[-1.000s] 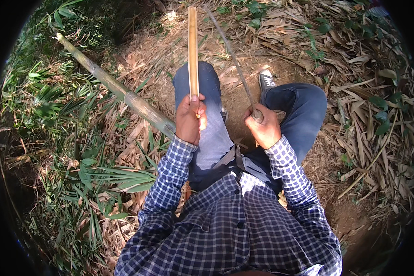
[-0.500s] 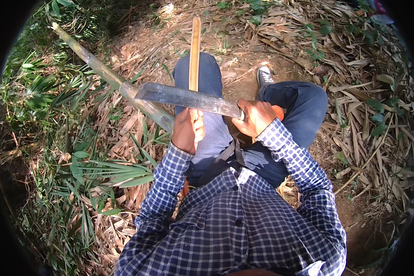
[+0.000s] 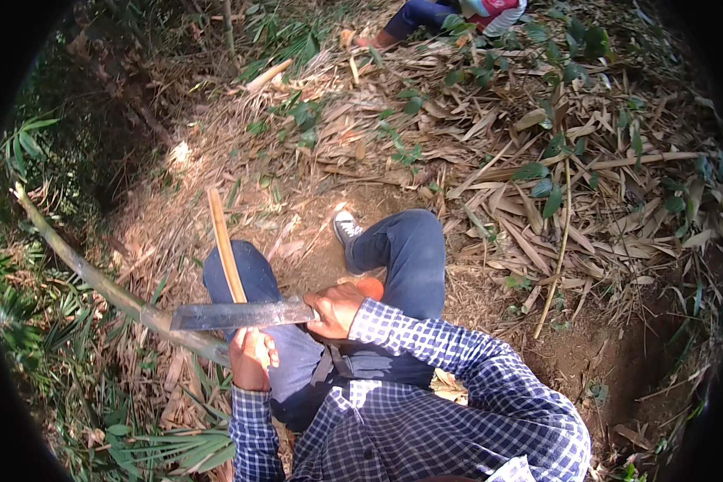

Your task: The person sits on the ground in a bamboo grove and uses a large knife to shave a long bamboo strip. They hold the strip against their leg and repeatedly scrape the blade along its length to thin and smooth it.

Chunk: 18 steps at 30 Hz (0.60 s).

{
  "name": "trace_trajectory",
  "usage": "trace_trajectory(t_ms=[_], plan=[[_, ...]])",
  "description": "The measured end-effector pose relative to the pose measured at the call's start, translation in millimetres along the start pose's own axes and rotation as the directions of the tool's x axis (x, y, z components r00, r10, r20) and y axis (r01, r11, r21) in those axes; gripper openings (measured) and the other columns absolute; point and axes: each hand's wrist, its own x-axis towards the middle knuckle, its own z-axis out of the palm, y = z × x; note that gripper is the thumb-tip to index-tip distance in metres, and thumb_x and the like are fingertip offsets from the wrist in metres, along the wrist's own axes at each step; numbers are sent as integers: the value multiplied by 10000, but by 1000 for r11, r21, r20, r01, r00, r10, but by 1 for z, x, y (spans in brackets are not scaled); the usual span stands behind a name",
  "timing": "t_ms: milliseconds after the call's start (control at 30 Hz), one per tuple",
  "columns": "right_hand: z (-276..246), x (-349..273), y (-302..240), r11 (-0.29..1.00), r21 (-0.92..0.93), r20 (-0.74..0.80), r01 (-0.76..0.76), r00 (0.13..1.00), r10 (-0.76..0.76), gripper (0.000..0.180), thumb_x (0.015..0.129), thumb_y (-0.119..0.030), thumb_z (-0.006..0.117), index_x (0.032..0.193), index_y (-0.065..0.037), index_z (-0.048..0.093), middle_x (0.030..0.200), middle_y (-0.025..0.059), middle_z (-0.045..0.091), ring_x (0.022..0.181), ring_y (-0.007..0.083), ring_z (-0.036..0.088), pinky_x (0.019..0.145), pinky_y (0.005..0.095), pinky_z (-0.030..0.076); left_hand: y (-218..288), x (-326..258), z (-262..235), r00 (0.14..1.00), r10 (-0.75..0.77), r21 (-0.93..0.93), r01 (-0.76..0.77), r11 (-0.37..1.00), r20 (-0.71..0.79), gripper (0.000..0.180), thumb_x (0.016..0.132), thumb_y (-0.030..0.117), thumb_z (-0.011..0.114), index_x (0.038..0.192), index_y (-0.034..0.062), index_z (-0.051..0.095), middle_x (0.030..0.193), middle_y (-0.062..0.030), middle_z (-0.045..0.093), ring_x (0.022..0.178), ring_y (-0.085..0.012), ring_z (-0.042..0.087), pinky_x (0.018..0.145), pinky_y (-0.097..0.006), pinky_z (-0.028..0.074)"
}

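My right hand (image 3: 335,310) is closed round the handle of a machete (image 3: 237,315). Its broad, dark blade points left and lies across a strip of split bamboo (image 3: 226,249). The strip, pale yellow-brown, rises from my left hand (image 3: 251,357), whose fingers are wrapped round its near end just below the blade. Beyond the blade, the strip passes over my left knee and stands tilted slightly left. A rounded orange end (image 3: 370,288) shows behind my right hand; it looks like part of the machete's handle.
A long green-grey bamboo pole (image 3: 96,277) slopes in from the left to beside my left leg. Dry leaves (image 3: 530,225) cover much of the ground, with green plants among them. At the top, another person (image 3: 426,18) sits, only partly in view. A fan-shaped leaf (image 3: 181,451) lies lower left.
My view has swung up and to the right, so my hands appear lower and further left. The other person has come into view. Both hands keep their hold, with the blade still across the strip.
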Motion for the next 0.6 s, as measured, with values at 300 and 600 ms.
trace_trajectory(t_ms=[300, 600], plan=[[11, -3, -1, 996, 41, 37, -76, 997, 75, 489, 795, -343, 655, 1160, -32, 559, 809, 196, 679, 795, 401, 672, 711, 508, 517, -2, 3, -6, 999, 7, -168, -14, 986, -43, 329, 1045, 341, 427, 1011, 32, 534, 734, -75, 577, 439, -85, 423, 366, -215, 321], [7, -3, 1, 992, 119, 10, -30, 1000, 29, 403, 788, -330, 650, 997, 5, 571, 799, 217, 668, 779, 420, 662, 710, 512, 510, 4, 6, -4, 992, -109, -297, 84, 951, -70, 318, 1020, 354, 429, 933, 63, 523, 675, -69, 542, 394, -96, 386, 342, -225, 317]])
